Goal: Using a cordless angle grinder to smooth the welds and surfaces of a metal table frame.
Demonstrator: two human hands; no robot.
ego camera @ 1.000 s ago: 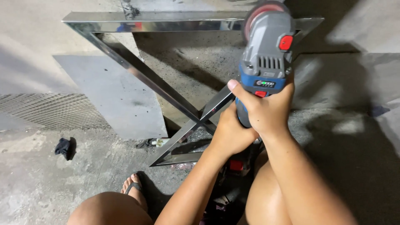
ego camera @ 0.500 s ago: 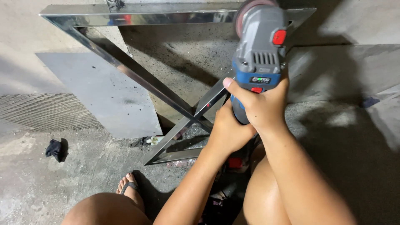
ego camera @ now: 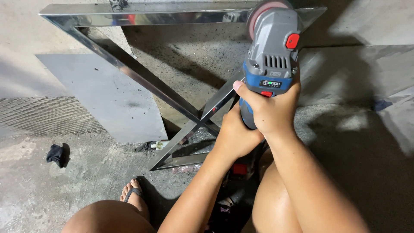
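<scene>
A grey and blue cordless angle grinder (ego camera: 271, 56) with a red switch and a pinkish disc points away from me. My right hand (ego camera: 271, 110) wraps its body from the right. Just below and to the left, my left hand (ego camera: 235, 136) grips the handle's lower part. The disc sits at the top bar of a shiny X-shaped steel frame (ego camera: 142, 77) standing on the concrete floor.
A flat grey metal sheet (ego camera: 99, 95) and a strip of wire mesh (ego camera: 43, 114) lie behind the frame at left. A dark rag (ego camera: 56, 154) sits on the floor. My bare knees and a sandalled foot (ego camera: 134, 196) are at the bottom.
The grinder and both hands stay in the same grip; the view has shifted slightly, with the frame and the tool sitting a little to the right and lower than half a second ago.
</scene>
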